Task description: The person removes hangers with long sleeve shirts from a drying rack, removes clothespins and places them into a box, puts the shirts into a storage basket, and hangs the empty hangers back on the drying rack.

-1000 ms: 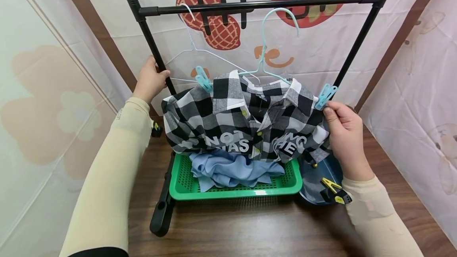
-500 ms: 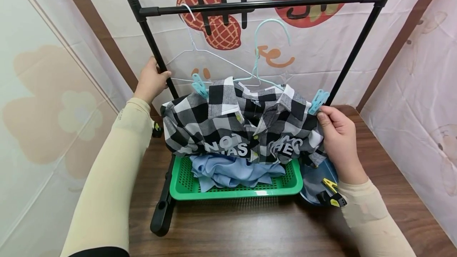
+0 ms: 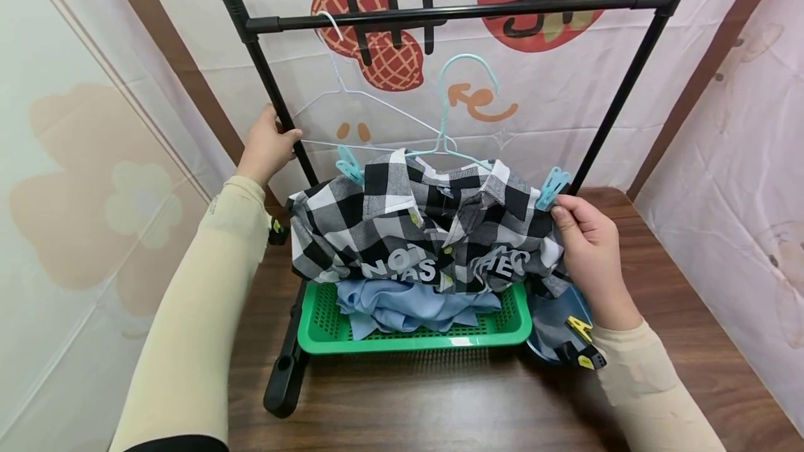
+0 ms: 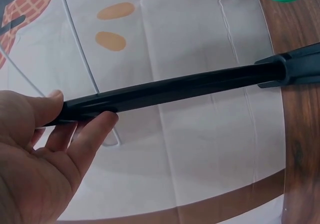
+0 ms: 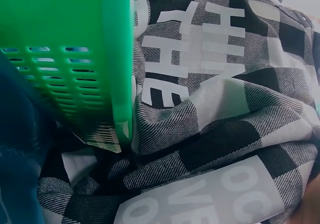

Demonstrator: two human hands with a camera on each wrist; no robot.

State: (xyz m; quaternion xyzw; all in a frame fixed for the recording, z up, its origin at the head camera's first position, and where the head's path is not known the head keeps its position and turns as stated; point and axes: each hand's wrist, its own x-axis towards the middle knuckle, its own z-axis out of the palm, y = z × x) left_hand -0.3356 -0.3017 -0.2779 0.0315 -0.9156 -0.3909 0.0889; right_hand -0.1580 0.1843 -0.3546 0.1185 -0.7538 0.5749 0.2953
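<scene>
A black-and-white checked shirt [image 3: 402, 229] with white lettering hangs on a light blue hanger [image 3: 444, 110]. The hanger's hook stands below the bar, apart from it. Light blue clothespins [image 3: 349, 164] sit on both shoulders. My right hand [image 3: 590, 250] pinches the shirt's right-side shoulder, just under the other clothespin [image 3: 553, 187]; in the right wrist view the checked cloth fills most of the picture. My left hand [image 3: 266, 145] grips the left post of the black clothes rack [image 3: 458, 12], thumb and fingers round it in the left wrist view.
A white wire hanger [image 3: 342, 82] hangs at the bar's left. Under the shirt, a green basket [image 3: 414, 346] holds blue cloth [image 3: 408, 305]. Partly behind my right wrist lies a dark blue tray [image 3: 553, 326]. The rack's foot [image 3: 285, 375] rests on the wooden table.
The checked shirt and its hanger have come down and slightly left with my right hand, so the hook is farther below the bar. My left hand keeps its grip on the post.
</scene>
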